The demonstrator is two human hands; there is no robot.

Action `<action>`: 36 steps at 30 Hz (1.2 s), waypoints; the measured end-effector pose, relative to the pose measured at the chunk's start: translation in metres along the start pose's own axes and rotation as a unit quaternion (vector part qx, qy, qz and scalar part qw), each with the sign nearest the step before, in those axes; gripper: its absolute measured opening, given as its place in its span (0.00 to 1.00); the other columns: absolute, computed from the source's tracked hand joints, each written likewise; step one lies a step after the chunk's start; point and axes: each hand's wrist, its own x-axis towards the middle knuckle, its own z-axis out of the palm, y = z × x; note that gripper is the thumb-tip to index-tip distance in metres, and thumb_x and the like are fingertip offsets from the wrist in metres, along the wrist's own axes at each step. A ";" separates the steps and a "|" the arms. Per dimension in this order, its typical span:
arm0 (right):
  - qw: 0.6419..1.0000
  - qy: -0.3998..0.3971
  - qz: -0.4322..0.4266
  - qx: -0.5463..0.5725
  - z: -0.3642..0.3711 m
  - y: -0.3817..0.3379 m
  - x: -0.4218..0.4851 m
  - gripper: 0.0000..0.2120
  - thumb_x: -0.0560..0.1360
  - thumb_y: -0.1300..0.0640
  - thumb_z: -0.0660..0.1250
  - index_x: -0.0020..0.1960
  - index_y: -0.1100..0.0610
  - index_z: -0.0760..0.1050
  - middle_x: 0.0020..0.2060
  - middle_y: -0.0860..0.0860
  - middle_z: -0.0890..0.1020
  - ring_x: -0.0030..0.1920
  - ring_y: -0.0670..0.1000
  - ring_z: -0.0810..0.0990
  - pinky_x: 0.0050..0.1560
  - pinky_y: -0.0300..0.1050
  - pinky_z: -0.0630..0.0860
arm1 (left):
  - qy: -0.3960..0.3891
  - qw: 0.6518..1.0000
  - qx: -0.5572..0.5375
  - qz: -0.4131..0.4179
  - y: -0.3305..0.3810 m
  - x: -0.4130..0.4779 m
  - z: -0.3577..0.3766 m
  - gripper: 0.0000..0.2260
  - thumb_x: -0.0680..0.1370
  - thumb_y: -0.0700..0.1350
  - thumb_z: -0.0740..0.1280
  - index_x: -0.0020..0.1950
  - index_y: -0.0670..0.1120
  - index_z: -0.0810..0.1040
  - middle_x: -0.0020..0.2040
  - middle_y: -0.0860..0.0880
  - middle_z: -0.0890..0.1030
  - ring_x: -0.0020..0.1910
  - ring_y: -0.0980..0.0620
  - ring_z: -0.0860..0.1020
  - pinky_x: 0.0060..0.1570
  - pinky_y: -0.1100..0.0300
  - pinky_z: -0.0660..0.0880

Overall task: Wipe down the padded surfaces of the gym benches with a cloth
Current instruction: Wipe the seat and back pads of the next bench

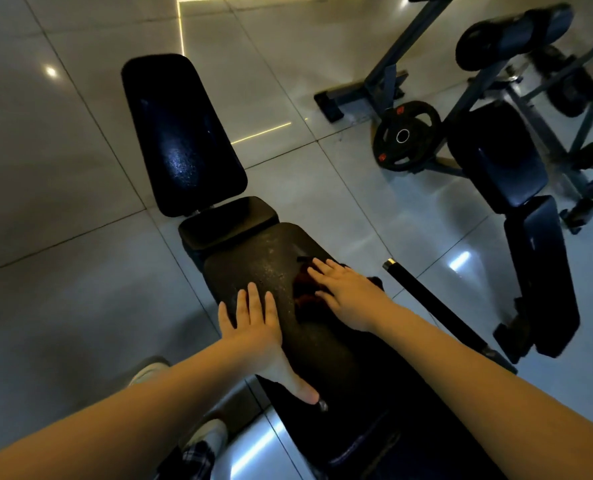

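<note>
A black padded gym bench runs from the bottom right up to the centre; its long pad (270,268) lies under both my hands. A dark reddish cloth (303,289) lies on that pad, and my right hand (348,294) presses flat on it with fingers spread. My left hand (257,327) rests flat and bare on the pad's left edge, thumb pointing back toward me. Beyond the pad sit a small seat pad (227,220) and a longer black pad (180,133), which looks damp and shiny.
A second dark bench (516,202) stands at the right among blue steel frames. A black weight plate (405,135) leans against that frame. A black bar (433,303) sticks out beside my right arm. Glossy floor tiles surround everything; my shoes (149,370) are at lower left.
</note>
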 end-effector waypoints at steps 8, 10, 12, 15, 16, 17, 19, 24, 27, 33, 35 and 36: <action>1.000 -0.009 -0.018 0.024 0.003 0.004 -0.017 0.26 0.84 0.49 0.51 0.78 0.49 0.47 0.78 0.45 0.46 0.77 0.46 0.43 0.72 0.41 0.38 | -0.028 0.993 -0.078 0.087 -0.029 -0.024 0.032 0.66 0.61 0.76 0.68 0.73 0.45 0.23 0.71 0.43 0.20 0.71 0.42 0.24 0.72 0.41 0.31; 0.999 -0.028 -0.040 0.019 0.006 0.009 -0.041 0.26 0.83 0.49 0.52 0.77 0.47 0.44 0.76 0.42 0.43 0.76 0.43 0.40 0.71 0.40 0.36 | -0.011 0.992 -0.085 0.094 -0.029 -0.027 0.034 0.67 0.61 0.76 0.68 0.74 0.43 0.24 0.71 0.43 0.21 0.72 0.42 0.24 0.72 0.43 0.32; 0.998 -0.042 -0.053 0.007 0.010 0.012 -0.055 0.26 0.83 0.49 0.51 0.74 0.44 0.40 0.74 0.39 0.40 0.74 0.40 0.37 0.71 0.38 0.35 | -0.004 0.993 -0.085 0.086 -0.026 -0.028 0.034 0.68 0.61 0.75 0.69 0.74 0.41 0.25 0.72 0.41 0.22 0.72 0.42 0.25 0.73 0.43 0.33; 0.998 -0.033 -0.051 0.000 0.009 0.007 -0.048 0.26 0.83 0.49 0.51 0.75 0.44 0.40 0.74 0.39 0.40 0.75 0.42 0.38 0.72 0.39 0.36 | -0.009 0.994 -0.076 0.077 -0.022 -0.029 0.030 0.68 0.61 0.75 0.70 0.74 0.40 0.26 0.72 0.40 0.23 0.73 0.40 0.26 0.73 0.43 0.33; 0.998 -0.029 -0.047 0.001 0.008 0.004 -0.039 0.26 0.83 0.49 0.51 0.76 0.45 0.42 0.74 0.39 0.41 0.76 0.43 0.39 0.72 0.40 0.37 | -0.012 0.995 -0.069 0.074 -0.023 -0.029 0.028 0.68 0.62 0.74 0.70 0.74 0.40 0.26 0.72 0.39 0.23 0.73 0.40 0.26 0.73 0.43 0.33; 0.999 -0.025 -0.043 0.002 0.006 0.001 -0.030 0.26 0.83 0.49 0.51 0.77 0.46 0.44 0.75 0.40 0.42 0.76 0.45 0.40 0.72 0.40 0.38 | -0.016 0.996 -0.061 0.071 -0.023 -0.029 0.027 0.68 0.62 0.74 0.69 0.74 0.40 0.26 0.72 0.39 0.23 0.73 0.40 0.26 0.73 0.43 0.33; 0.999 -0.018 -0.030 -0.001 0.003 -0.006 -0.008 0.26 0.83 0.49 0.51 0.78 0.47 0.46 0.77 0.43 0.44 0.77 0.46 0.42 0.73 0.41 0.39 | -0.026 0.996 -0.049 0.066 -0.023 -0.028 0.026 0.68 0.62 0.74 0.69 0.74 0.39 0.26 0.72 0.38 0.23 0.73 0.39 0.26 0.73 0.43 0.33; 1.000 -0.007 -0.002 -0.008 -0.009 -0.017 0.063 0.25 0.84 0.50 0.50 0.79 0.51 0.48 0.78 0.48 0.47 0.78 0.50 0.45 0.75 0.44 0.43 | -0.050 0.996 -0.045 0.065 -0.022 -0.022 0.020 0.68 0.62 0.73 0.71 0.72 0.38 0.24 0.71 0.37 0.22 0.71 0.37 0.25 0.72 0.44 0.32; 1.000 -0.008 -0.002 0.000 -0.011 -0.019 0.082 0.25 0.84 0.50 0.50 0.79 0.51 0.49 0.79 0.49 0.48 0.78 0.50 0.46 0.75 0.45 0.44 | -0.051 0.996 -0.033 0.061 -0.025 -0.018 0.014 0.70 0.60 0.74 0.71 0.72 0.38 0.24 0.70 0.36 0.21 0.71 0.36 0.25 0.72 0.45 0.31; 0.997 -0.044 -0.041 0.043 -0.010 0.006 0.016 0.26 0.83 0.52 0.53 0.78 0.49 0.47 0.77 0.45 0.47 0.77 0.45 0.44 0.75 0.44 0.41 | -0.046 0.997 -0.022 0.060 -0.022 -0.015 0.010 0.72 0.57 0.75 0.72 0.71 0.36 0.24 0.70 0.34 0.22 0.70 0.35 0.24 0.71 0.43 0.31; 0.996 -0.046 -0.051 0.053 -0.006 0.016 -0.026 0.26 0.83 0.52 0.54 0.75 0.45 0.43 0.75 0.40 0.44 0.75 0.41 0.41 0.74 0.39 0.38 | -0.052 0.997 -0.022 0.058 -0.023 -0.016 0.008 0.70 0.60 0.73 0.72 0.72 0.37 0.25 0.70 0.34 0.23 0.71 0.35 0.25 0.71 0.41 0.31; 0.996 -0.048 -0.056 0.053 -0.003 0.020 -0.046 0.26 0.83 0.53 0.54 0.74 0.43 0.42 0.74 0.38 0.43 0.74 0.40 0.40 0.72 0.35 0.35 | -0.051 0.996 -0.027 0.062 -0.024 -0.016 0.006 0.69 0.61 0.73 0.72 0.73 0.37 0.25 0.71 0.34 0.23 0.71 0.36 0.26 0.71 0.40 0.30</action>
